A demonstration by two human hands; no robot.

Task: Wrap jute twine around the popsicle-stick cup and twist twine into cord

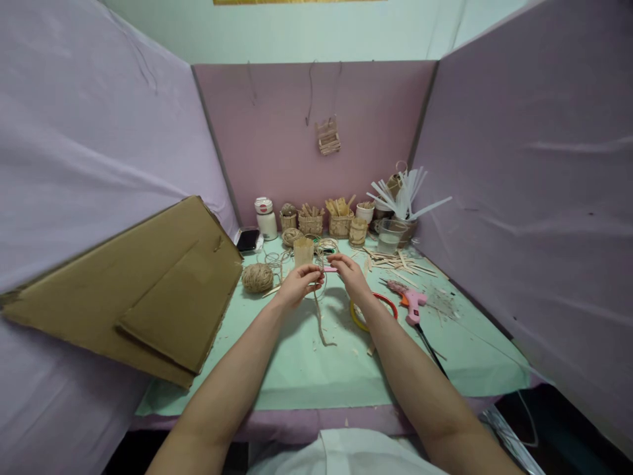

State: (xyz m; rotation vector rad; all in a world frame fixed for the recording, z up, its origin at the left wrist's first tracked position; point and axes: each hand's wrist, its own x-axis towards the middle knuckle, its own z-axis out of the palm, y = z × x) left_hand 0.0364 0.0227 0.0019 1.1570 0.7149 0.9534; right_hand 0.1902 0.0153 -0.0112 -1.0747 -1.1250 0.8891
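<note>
My left hand (301, 285) is closed in a pinch on a strand of jute twine (319, 313), whose loose end hangs down to the tabletop. Close beside it, my right hand (350, 276) has its fingers bent together at the upper part of the same twine; its fingertips are small and partly hidden. A thin pink object (330, 269) shows between the hands; its kind is unclear. Just behind the left hand stands a small tan cylinder (303, 252). A ball of twine (258, 278) lies to the left, with loose loops trailing behind the hands.
A red and yellow tape ring (390, 303) lies under my right forearm. Right of it are a pink glue gun (414, 300) and scattered wooden strips (403, 260). Stick-filled baskets (341, 226), a white bottle (266, 219) and glue sticks (408, 194) stand behind. Cardboard (163, 297) leans left.
</note>
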